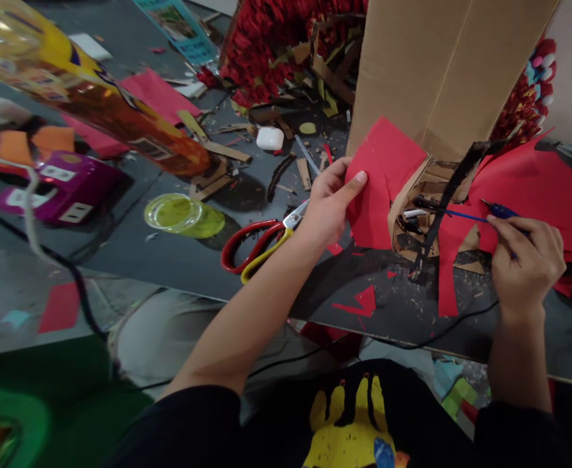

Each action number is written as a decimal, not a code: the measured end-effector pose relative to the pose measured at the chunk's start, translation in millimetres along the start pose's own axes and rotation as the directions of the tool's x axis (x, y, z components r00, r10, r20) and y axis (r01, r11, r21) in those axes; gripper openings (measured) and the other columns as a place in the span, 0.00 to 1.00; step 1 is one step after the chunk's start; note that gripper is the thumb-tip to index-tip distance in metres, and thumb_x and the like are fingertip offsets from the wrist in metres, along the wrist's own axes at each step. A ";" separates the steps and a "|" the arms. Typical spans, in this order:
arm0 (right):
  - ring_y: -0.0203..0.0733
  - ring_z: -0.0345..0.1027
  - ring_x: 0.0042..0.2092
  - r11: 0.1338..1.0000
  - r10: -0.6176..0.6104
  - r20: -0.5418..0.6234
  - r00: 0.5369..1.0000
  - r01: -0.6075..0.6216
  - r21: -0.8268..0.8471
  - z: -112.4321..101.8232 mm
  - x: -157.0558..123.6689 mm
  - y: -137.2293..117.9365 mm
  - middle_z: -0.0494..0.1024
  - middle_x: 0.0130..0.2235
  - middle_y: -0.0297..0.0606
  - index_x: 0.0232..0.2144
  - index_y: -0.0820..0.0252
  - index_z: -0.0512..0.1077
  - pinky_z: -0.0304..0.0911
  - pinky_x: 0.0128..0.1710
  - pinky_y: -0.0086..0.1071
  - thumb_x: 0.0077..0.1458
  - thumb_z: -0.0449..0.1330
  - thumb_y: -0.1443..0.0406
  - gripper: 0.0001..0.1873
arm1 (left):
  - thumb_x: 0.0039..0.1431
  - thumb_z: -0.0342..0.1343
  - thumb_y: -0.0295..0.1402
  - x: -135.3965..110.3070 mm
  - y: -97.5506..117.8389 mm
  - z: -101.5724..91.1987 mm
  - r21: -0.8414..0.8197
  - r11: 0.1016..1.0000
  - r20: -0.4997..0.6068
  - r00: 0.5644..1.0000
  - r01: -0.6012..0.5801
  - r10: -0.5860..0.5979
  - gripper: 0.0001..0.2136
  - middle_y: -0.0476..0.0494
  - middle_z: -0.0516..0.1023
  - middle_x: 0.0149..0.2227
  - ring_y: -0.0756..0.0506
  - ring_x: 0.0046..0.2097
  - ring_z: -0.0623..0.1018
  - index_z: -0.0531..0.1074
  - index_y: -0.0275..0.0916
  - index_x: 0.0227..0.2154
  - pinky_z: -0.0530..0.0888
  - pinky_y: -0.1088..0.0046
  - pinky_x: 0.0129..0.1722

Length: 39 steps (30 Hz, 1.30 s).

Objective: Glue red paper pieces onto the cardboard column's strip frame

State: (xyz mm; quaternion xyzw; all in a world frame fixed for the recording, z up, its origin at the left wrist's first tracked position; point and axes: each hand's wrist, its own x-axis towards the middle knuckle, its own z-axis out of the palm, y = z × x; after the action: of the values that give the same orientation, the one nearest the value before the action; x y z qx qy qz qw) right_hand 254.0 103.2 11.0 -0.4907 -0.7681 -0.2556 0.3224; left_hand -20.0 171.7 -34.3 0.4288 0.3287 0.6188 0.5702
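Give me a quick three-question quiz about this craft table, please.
1. True or false: the left hand grips a sheet of red paper beside the cardboard box.
2. What does the right hand hold? A a hammer; B a thin blue tool; C a tape roll.
3. Fill in: the scissors on the table have red and ____ handles.
Key: 1 true; 2 B; 3 yellow.

The room is lit dimly from above. The bottle [71, 84] is blurred and stretched at the left edge. Soft shadows are cast on the table [169, 253].
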 end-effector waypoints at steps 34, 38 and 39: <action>0.36 0.72 0.38 0.998 -0.044 -0.112 0.993 0.038 -0.054 -1.9 1.1 -4.3 0.76 0.36 0.32 0.43 0.49 0.74 0.65 0.41 0.33 0.52 0.60 0.75 0.19 | 0.47 0.65 0.44 0.3 1.8 -3.4 0.007 0.999 -0.075 0.996 0.053 -0.053 0.18 0.44 0.79 0.43 0.37 0.58 0.72 0.69 0.40 0.37 0.75 0.60 0.56; 0.35 0.72 0.38 0.995 -0.084 -0.086 0.993 0.080 -0.053 1.5 0.9 -5.1 0.76 0.36 0.33 0.41 0.53 0.75 0.65 0.42 0.32 0.52 0.60 0.75 0.16 | 0.46 0.65 0.44 -0.2 4.6 -1.1 -0.002 0.998 -0.092 0.994 0.062 -0.062 0.19 0.44 0.79 0.42 0.37 0.59 0.72 0.69 0.39 0.36 0.74 0.61 0.56; 0.35 0.72 0.38 0.994 -0.097 -0.085 0.992 0.093 -0.057 2.1 1.3 -5.4 0.76 0.36 0.34 0.40 0.54 0.75 0.64 0.42 0.31 0.51 0.61 0.75 0.15 | 0.45 0.65 0.44 -0.4 5.4 -0.5 -0.005 0.998 -0.096 0.993 0.066 -0.066 0.19 0.44 0.79 0.42 0.37 0.59 0.72 0.69 0.39 0.35 0.74 0.61 0.56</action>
State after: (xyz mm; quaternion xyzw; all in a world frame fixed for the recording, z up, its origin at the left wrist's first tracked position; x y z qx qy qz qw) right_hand 248.1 103.3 10.1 -0.4503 -0.7687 -0.3119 0.3302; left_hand -22.7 170.6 -29.8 0.3869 0.3690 0.6199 0.5743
